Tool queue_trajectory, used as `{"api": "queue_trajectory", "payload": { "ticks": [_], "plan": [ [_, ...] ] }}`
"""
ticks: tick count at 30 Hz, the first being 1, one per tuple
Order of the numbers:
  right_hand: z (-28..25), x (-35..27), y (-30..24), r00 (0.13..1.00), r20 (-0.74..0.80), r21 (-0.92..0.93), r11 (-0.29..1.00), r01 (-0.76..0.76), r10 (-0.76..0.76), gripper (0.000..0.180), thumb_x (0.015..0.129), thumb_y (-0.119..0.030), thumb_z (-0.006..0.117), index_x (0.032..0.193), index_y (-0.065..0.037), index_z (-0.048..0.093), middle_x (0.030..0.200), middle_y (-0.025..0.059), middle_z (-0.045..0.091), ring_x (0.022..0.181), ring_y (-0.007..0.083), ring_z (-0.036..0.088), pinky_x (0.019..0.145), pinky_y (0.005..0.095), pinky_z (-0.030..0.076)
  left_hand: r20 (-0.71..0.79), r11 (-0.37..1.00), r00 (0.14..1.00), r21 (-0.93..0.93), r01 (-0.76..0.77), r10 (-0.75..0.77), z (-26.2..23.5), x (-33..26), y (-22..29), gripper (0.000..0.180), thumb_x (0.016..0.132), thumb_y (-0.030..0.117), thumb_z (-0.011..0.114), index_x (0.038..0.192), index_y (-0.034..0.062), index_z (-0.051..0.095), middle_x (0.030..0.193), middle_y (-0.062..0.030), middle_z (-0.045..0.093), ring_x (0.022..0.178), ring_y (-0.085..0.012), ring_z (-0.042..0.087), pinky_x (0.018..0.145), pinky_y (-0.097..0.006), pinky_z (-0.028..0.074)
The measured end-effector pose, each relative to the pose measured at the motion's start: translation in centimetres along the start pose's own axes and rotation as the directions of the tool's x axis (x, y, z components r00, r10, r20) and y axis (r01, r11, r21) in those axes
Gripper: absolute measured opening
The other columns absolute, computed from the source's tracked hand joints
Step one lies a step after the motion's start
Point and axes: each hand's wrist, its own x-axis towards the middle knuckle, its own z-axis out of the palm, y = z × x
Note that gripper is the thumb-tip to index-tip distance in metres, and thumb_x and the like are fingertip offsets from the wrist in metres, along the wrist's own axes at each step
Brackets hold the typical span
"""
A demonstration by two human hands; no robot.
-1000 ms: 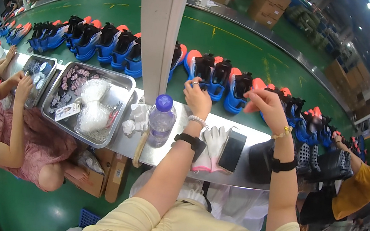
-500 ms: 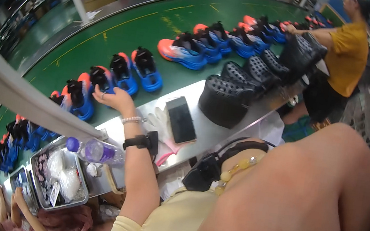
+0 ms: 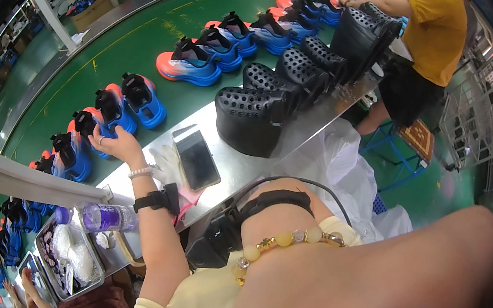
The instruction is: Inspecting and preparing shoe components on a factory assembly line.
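Observation:
My left hand [image 3: 118, 145] is held palm up with its fingers apart, beside a row of blue, orange and black sports shoes [image 3: 143, 102] on the green belt. Its fingertips overlap one shoe [image 3: 83, 120]; touching or not, I cannot tell. Nothing lies in the palm. My right hand [image 3: 360, 283] looms large and blurred at lower right, its fingers hidden. A yellow bead bracelet [image 3: 286, 239] and a black strap [image 3: 277, 204] circle that arm. On the metal ledge near my left wrist lie a dark-screened phone [image 3: 196, 161] and a white and pink glove [image 3: 164, 164].
Black perforated clog-like pieces [image 3: 248, 119] stand along the ledge. A purple-capped bottle [image 3: 105, 217] lies by a metal tray [image 3: 99, 281] of small parts. A pale post [image 3: 23, 172] crosses at left. A co-worker in a yellow shirt [image 3: 436, 36] reaches over the belt; another person's hands show at lower left.
The view has shifted, so the shoes, phone and black pieces sit further left. My left hand stays open by the shoes. My right hand appears lower and more blurred, showing more of its bracelet.

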Motion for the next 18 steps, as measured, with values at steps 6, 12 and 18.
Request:
{"api": "queue_trajectory", "payload": {
  "ticks": [6,12,18],
  "plan": [
    [-0.3,-1.4,-1.3,0.999,-0.039,-0.109,0.994,0.024,-0.028,0.059,0.097,-0.044,0.040,0.061,0.000,0.054,0.061,0.0118,0.053,0.048,0.0251,0.048,0.063,0.0505,0.052,0.020,0.996,0.996,0.016,-0.086,0.086,-0.1,-0.7,3.8,0.047,0.080,0.000,0.056,0.125,-0.0026,0.041,0.144,-0.0232,0.019,0.136,-0.0365,0.022,0.110,-0.045,0.024],
    [-1.0,-2.8,-3.0,0.996,-0.075,-0.232,0.972,0.027,-0.045,0.057,0.096,-0.043,0.042,0.061,0.000,0.055,0.061,0.0112,0.053,0.049,0.0246,0.048,0.062,0.0496,0.052,0.011,0.960,0.964,-0.095,-0.264,0.266,0.6,-0.9,10.1,0.044,0.084,0.000,0.056,0.125,-0.0035,0.041,0.141,-0.0223,0.026,0.130,-0.0334,0.033,0.108,-0.044,0.028],
    [-1.6,-4.1,-4.4,0.991,-0.114,-0.357,0.934,0.025,-0.070,0.055,0.095,-0.042,0.044,0.061,-0.001,0.055,0.060,0.0106,0.054,0.049,0.0242,0.049,0.062,0.0488,0.053,0.269,0.921,0.927,-0.356,-0.155,0.260,4.7,-1.7,13.1,0.036,0.084,0.004,0.057,0.119,-0.0018,0.050,0.135,-0.0180,0.041,0.128,-0.0311,0.038,0.106,-0.039,0.029]
  ]
}}
